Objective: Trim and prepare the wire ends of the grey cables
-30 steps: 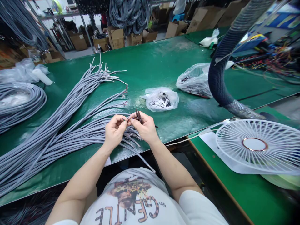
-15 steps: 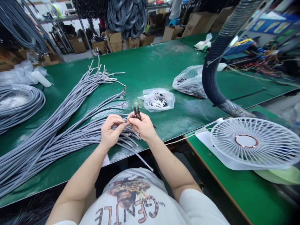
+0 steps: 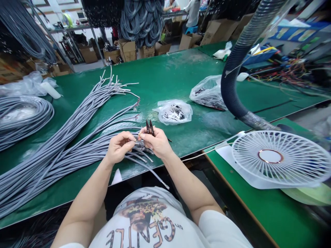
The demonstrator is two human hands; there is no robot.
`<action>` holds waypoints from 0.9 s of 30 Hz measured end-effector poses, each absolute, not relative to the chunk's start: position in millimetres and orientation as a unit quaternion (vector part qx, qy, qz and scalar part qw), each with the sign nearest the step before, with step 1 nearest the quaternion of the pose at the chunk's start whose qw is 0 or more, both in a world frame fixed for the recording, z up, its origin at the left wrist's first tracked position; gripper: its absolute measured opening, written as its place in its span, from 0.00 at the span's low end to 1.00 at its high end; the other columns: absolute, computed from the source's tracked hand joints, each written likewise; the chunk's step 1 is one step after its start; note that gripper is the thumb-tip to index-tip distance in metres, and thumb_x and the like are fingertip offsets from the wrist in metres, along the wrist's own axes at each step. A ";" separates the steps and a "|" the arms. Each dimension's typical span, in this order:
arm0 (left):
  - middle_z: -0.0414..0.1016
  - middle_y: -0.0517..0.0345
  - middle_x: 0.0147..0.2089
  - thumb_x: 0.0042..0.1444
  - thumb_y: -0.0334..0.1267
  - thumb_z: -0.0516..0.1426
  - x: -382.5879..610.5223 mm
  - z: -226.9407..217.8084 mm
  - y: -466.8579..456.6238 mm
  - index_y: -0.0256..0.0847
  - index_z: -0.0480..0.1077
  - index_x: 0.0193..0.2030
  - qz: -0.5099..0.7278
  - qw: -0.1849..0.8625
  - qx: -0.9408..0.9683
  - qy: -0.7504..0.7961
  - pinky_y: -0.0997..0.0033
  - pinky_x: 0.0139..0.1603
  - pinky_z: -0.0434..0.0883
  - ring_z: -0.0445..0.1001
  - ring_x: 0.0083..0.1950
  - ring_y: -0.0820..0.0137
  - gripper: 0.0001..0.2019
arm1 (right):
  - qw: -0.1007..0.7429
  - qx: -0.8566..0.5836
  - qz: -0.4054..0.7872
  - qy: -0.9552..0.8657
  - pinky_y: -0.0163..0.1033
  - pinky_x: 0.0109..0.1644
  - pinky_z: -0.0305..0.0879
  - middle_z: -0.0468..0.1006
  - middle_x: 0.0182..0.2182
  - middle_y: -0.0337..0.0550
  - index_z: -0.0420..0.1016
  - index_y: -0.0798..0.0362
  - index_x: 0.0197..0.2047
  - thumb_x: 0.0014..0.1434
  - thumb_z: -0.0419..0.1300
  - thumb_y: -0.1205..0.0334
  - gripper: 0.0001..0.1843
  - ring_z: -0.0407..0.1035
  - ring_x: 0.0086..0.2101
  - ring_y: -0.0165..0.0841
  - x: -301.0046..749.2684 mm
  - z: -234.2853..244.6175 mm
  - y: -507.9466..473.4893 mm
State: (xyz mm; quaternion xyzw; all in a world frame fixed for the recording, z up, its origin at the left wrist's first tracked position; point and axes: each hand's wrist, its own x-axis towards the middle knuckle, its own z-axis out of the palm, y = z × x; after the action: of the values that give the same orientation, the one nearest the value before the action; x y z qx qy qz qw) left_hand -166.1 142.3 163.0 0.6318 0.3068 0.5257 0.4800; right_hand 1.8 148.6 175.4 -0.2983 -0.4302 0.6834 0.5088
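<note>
My left hand (image 3: 120,146) is closed in a pinch on the end of a grey cable, mostly hidden by the fingers. Thin coloured wires (image 3: 139,137) show at the fingertips between my two hands. Held in my right hand (image 3: 158,142) is a pair of dark wire cutters (image 3: 150,127), blades pointing up and away from me, while its thumb and forefinger pinch at the wires. Beneath both hands a bundle of grey cables (image 3: 85,151) runs from the lower left, with several stripped ends near the table's front edge.
Beyond my hands lie a small plastic bag of black and white bits (image 3: 175,112) and a larger clear bag (image 3: 209,91). A ribbed hose (image 3: 230,81) arches down at right, near a white fan (image 3: 281,158). Coiled cable (image 3: 26,115) lies at left on the green table (image 3: 165,75).
My left hand has drawn a little to the left, and the gap between my fingertips is wider. My right hand still has the cutters. The view has shifted slightly.
</note>
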 end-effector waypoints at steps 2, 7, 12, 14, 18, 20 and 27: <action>0.68 0.60 0.25 0.50 0.41 0.62 -167.8 165.4 143.4 0.38 0.73 0.32 0.515 0.506 0.630 0.285 0.76 0.23 0.66 0.68 0.21 0.77 0.08 | 0.511 -0.300 0.679 -0.433 0.29 0.16 0.42 0.72 0.20 0.34 0.71 0.56 0.28 0.47 0.65 0.59 0.10 0.49 0.13 0.17 1.8 175.8 147.9; 0.69 0.56 0.22 0.52 0.52 0.58 -169.1 175.4 146.7 0.36 0.74 0.26 0.474 0.582 0.585 0.306 0.74 0.19 0.64 0.66 0.21 0.74 0.19 | 0.512 -0.318 0.660 -0.448 0.29 0.17 0.41 0.69 0.19 0.33 0.71 0.56 0.28 0.48 0.64 0.59 0.09 0.48 0.13 0.18 1.8 175.7 144.3; 0.67 0.62 0.20 0.45 0.40 0.66 -168.5 189.2 144.4 0.36 0.67 0.21 0.383 0.604 0.572 0.402 0.78 0.22 0.66 0.65 0.21 0.78 0.13 | 0.518 -0.354 0.575 -0.526 0.30 0.22 0.51 0.70 0.21 0.35 0.72 0.55 0.29 0.51 0.62 0.59 0.08 0.55 0.19 0.21 3.3 177.6 139.9; 0.68 0.63 0.20 0.44 0.39 0.67 -168.8 192.7 144.1 0.36 0.68 0.25 0.359 0.608 0.575 0.413 0.78 0.24 0.67 0.66 0.21 0.78 0.13 | 0.524 -0.368 0.531 -0.555 0.31 0.26 0.56 0.70 0.22 0.35 0.72 0.55 0.29 0.52 0.61 0.60 0.07 0.58 0.22 0.23 4.7 178.8 138.2; 0.67 0.64 0.24 0.40 0.38 0.69 -171.9 197.0 148.8 0.37 0.69 0.31 0.361 0.542 0.625 0.431 0.80 0.24 0.66 0.65 0.23 0.79 0.15 | 0.525 -0.382 0.454 -0.611 0.33 0.30 0.58 0.71 0.24 0.37 0.72 0.55 0.30 0.54 0.59 0.61 0.06 0.61 0.25 0.25 8.6 182.7 132.0; 0.69 0.63 0.27 0.39 0.37 0.69 -174.1 199.6 152.9 0.37 0.72 0.34 0.345 0.492 0.674 0.430 0.81 0.23 0.65 0.65 0.23 0.80 0.16 | 0.517 -0.382 0.438 -0.628 0.32 0.28 0.57 0.70 0.23 0.36 0.73 0.54 0.30 0.55 0.59 0.60 0.07 0.59 0.23 0.25 11.1 186.3 128.2; 0.78 0.54 0.33 0.45 0.36 0.67 -172.6 197.3 159.7 0.40 0.69 0.51 0.305 0.595 0.656 0.349 0.75 0.27 0.74 0.76 0.28 0.71 0.25 | 0.523 -0.335 0.535 -0.573 0.31 0.25 0.58 0.70 0.23 0.36 0.73 0.54 0.29 0.53 0.62 0.58 0.08 0.60 0.22 0.24 17.8 192.9 136.8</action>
State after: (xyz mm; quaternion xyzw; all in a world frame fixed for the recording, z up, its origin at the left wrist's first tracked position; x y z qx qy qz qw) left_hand -172.6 159.7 197.3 0.6564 0.3491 0.3054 0.5950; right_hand 17.8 136.8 192.9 -0.3349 -0.5726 0.5349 0.5233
